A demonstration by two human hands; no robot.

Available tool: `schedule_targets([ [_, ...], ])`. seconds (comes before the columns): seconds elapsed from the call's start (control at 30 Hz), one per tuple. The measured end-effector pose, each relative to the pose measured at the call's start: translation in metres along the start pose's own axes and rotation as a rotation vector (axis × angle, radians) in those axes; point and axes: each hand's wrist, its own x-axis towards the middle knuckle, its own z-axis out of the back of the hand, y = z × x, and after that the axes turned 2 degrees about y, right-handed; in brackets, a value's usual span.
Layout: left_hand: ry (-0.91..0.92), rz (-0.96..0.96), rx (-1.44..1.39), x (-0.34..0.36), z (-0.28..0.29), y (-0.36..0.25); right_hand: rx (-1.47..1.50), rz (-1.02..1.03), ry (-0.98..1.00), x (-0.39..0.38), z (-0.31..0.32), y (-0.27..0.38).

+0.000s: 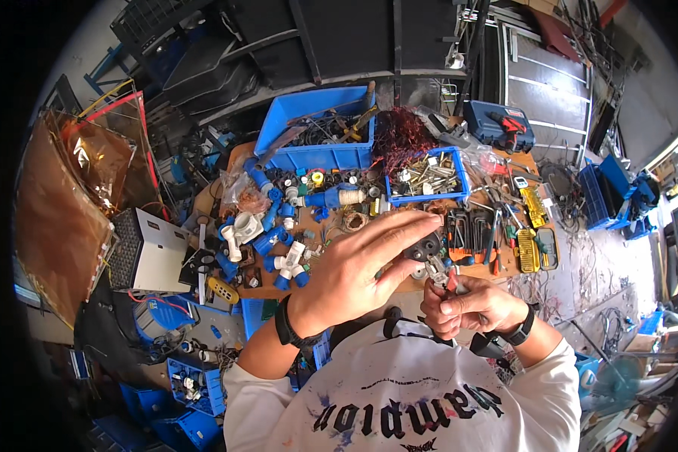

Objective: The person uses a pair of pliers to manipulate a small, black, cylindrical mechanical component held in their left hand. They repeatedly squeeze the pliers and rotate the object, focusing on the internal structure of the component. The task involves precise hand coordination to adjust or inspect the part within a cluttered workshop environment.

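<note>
My left hand grips a small black part with round holes between thumb and fingers, above the front middle of the cluttered wooden workbench. Below and right of it, my right hand is closed round a metal hand tool with red on its handle, probably pliers. The tool's metal head reaches up to the black part; whether it grips it is unclear. Just behind my hands lie black hex keys and orange-handled tools.
Blue crates of tools and metal pieces stand at the back, beside a tool case. Blue and white pipe fittings cover the left. A yellow bit set sits right. A brown sheet and white box stand far left.
</note>
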Motion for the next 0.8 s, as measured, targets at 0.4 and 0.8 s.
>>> schedule_targets([
  [0.4, -0.251, -0.147, 0.382, 0.000, -0.015, 0.000, -0.071, 0.051, -0.054, -0.009, -0.004, -0.004],
  [0.8, -0.260, 0.268, -0.099, -0.025, -0.033, -0.009, -1.345, 0.414, -0.722, -0.008, -0.018, -0.001],
])
